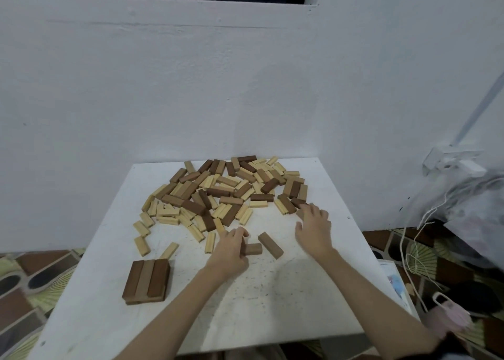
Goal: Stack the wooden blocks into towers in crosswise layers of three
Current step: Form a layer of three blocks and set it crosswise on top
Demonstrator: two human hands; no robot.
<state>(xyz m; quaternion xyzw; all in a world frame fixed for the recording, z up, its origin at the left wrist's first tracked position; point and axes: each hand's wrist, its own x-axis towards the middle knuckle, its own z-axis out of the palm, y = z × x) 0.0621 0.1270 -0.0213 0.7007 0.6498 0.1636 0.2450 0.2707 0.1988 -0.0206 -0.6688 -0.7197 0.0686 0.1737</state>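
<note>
A heap of several light and dark wooden blocks [223,193] covers the far half of the white table [272,299]. A low stack [147,281] with three dark blocks side by side on top stands at the near left. My left hand [231,248] grips one end of a brown block [253,249] lying on the table. Just to its right lies another brown block [270,245], apart from both hands. My right hand [313,226] reaches to the heap's right edge, its fingertips on a brown block [300,213] there; the grip is hidden.
A white wall [245,87] rises right behind the table. A few light blocks [142,245] lie loose at the left. On the patterned floor to the right are a plastic bag [474,204], white cords [409,253] and a pink item [450,318].
</note>
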